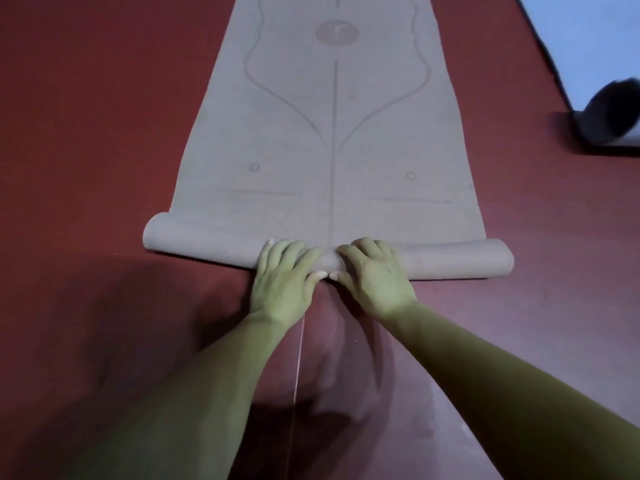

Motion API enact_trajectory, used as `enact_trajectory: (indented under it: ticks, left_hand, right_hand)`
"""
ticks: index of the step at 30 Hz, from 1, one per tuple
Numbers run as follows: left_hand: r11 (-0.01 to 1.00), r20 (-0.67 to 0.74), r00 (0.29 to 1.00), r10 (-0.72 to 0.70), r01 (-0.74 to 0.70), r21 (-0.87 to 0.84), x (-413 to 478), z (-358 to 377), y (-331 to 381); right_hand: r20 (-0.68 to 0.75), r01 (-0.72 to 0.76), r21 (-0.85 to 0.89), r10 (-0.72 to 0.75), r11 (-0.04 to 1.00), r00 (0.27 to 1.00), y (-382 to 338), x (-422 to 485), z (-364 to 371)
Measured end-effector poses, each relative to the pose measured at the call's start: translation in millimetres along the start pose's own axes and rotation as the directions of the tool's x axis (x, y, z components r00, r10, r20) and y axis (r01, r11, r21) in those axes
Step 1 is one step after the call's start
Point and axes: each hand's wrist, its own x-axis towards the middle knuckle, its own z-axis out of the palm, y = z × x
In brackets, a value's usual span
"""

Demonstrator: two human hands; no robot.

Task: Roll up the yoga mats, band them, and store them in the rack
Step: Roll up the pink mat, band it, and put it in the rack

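Note:
A grey-brown yoga mat (332,133) with printed alignment lines lies flat on the red floor and stretches away from me. Its near end is rolled into a low roll (450,259) that runs from left to right. My left hand (282,278) and my right hand (375,275) rest side by side on the middle of that roll. Their fingers curve over its top and the thumbs nearly meet at its near side. No band and no rack are in view.
A second mat (588,39), pale blue on top, lies at the upper right, with its near end curled into a dark roll (613,116). Red carpet floor (104,133) surrounds both mats. A thin pale thread hangs in front of my left forearm.

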Motion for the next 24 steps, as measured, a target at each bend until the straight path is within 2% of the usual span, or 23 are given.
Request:
enact_trajectory:
  ticks: [5, 9, 14, 18, 21, 24]
  left_hand:
    - [1.000, 0.034, 0.999, -0.008, 0.008, -0.001, 10, -4, 3]
    - [0.999, 0.041, 0.998, -0.050, 0.050, 0.000, 12, -5, 7]
    - [1.000, -0.022, 1.000, 0.020, -0.020, -0.006, 10, 0, 1]
    - [0.995, -0.020, 0.998, -0.054, 0.052, -0.082, 20, 1, 5]
    - [0.992, -0.018, 0.995, -0.095, 0.093, -0.084, 26, 1, 7]
    - [0.989, 0.011, 0.991, -0.130, 0.130, -0.068, 32, 1, 11]
  right_hand:
    - [-0.158, 0.048, -0.017, -0.050, 0.999, 0.986, 4, -12, 5]
    - [-0.120, 0.038, -0.022, -0.040, 0.999, 0.992, 7, -3, -1]
    - [-0.088, 0.050, -0.063, -0.056, 0.997, 0.995, 9, 2, -4]
    - [-0.119, 0.015, -0.079, -0.025, 0.997, 0.993, 1, 9, -5]
    - [-0.177, 0.043, -0.119, -0.064, 0.992, 0.982, 4, 7, -2]
    - [-0.171, 0.050, -0.120, -0.070, 0.992, 0.983, 12, 12, -1]
